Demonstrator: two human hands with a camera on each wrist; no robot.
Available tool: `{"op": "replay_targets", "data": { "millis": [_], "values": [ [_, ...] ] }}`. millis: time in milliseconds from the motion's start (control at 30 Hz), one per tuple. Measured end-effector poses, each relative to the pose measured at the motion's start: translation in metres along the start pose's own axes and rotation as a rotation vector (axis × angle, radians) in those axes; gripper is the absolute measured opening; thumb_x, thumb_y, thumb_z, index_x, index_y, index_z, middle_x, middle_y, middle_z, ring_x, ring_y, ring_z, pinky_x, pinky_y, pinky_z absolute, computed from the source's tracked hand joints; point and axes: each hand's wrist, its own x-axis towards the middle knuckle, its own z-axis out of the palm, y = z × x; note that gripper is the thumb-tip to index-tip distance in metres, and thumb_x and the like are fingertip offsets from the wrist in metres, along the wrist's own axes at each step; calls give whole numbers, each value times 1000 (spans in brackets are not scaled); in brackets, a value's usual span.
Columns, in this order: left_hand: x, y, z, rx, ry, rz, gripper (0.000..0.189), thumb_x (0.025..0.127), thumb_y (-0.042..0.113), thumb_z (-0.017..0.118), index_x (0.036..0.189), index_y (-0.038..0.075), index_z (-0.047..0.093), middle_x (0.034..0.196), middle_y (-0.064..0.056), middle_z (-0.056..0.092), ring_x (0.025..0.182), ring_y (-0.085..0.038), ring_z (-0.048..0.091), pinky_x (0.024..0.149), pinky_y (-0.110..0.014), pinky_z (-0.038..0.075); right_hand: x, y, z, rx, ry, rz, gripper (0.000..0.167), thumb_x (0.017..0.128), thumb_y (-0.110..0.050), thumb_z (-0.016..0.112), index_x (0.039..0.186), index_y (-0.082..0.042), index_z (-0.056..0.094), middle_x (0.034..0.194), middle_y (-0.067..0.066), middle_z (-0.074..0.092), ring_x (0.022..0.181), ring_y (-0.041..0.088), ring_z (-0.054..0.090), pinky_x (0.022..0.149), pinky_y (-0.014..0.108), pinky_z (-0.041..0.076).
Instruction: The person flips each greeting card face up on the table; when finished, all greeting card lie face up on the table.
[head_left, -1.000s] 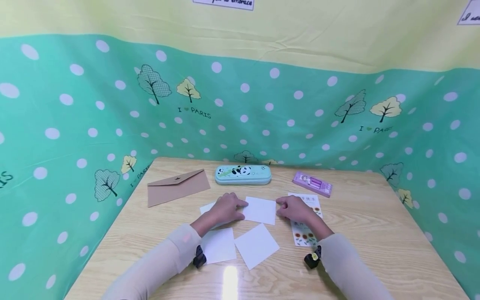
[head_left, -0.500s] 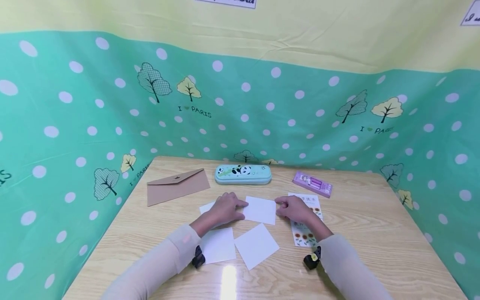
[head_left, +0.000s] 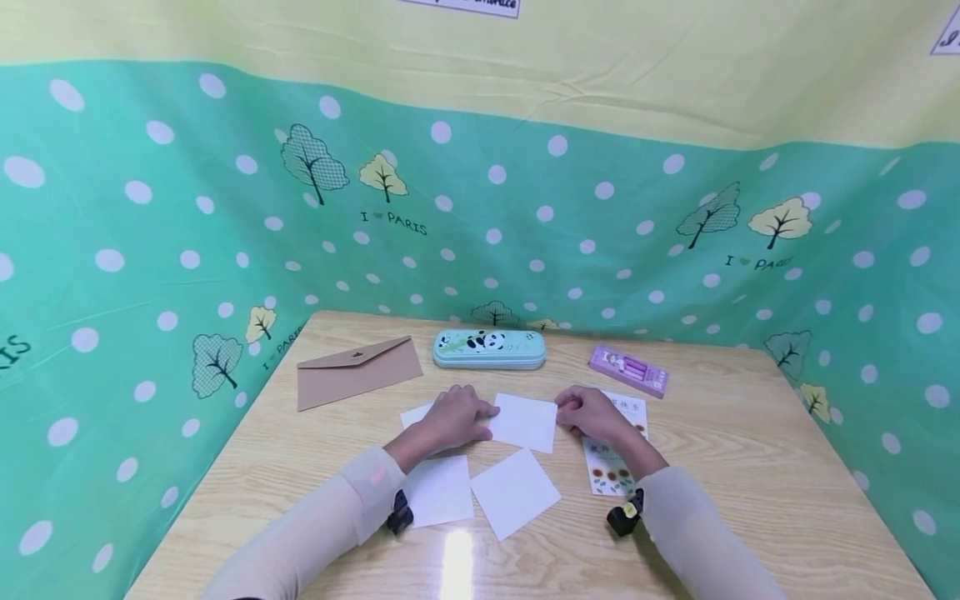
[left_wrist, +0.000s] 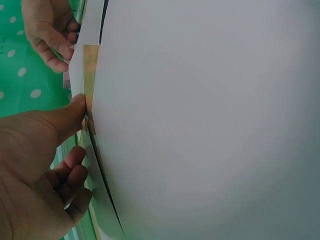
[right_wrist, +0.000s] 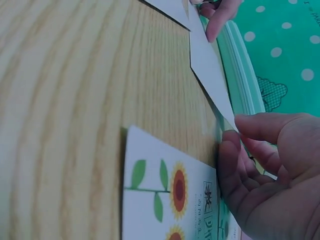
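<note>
In the head view, a small white sheet of paper (head_left: 525, 423) lies between my two hands. My left hand (head_left: 452, 417) holds its left edge, the index finger at the upper corner and the thumb lower down. The left wrist view shows that thumb (left_wrist: 76, 107) against the paper, the other fingers loosely curled. At the opposite edge, my right hand (head_left: 590, 414) pinches the upper right corner; its thumb (right_wrist: 250, 124) shows there in the right wrist view. Three more white sheets lie around, one (head_left: 516, 493) in front, one (head_left: 442, 493) front left, another partly under the left hand.
Sunflower-printed cards (head_left: 611, 471) lie under the right forearm. Behind the hands are a brown envelope (head_left: 367, 379), a panda pencil case (head_left: 489, 350) and a purple box (head_left: 628, 371). A polka-dot cloth (head_left: 465, 250) surrounds the wooden table (head_left: 750, 467).
My right hand's fingers shift slightly and bend more at the sheet's right edge. The left hand keeps its place on the paper, while the whole head view drifts a little.
</note>
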Motion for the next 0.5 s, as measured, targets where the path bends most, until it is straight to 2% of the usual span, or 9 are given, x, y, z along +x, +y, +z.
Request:
{"op": "replay_targets", "data": {
  "millis": [133,233,400,500],
  "values": [
    [1,0,1,0,-1,-3,47,89,39,78,134,30,68,113,2,65,93,-14,47,78,-29,38,1,0,0,20,19,-22,22,94,-5,65,116,-2,62,88,6,62,72,17,62,63,29,53],
    [2,0,3,4,6,-10,50,88,40,79,134,28,68,114,0,64,97,-16,48,80,-30,40,3,2,1,-22,48,-44,21,93,-7,67,114,-2,61,88,6,68,71,16,65,62,29,54],
    [3,0,3,6,26,-45,62,86,43,80,139,17,63,121,-6,63,106,-22,53,90,-38,45,3,-2,-1,-96,84,-80,30,94,-12,68,123,-6,63,92,4,69,76,15,67,67,28,54],
    [3,1,1,8,34,-41,58,87,43,80,136,16,65,120,-7,63,107,-23,53,91,-39,46,-1,-6,-5,-114,88,-104,32,95,-15,67,127,-9,66,94,3,69,79,16,66,68,28,53]
  ]
}}
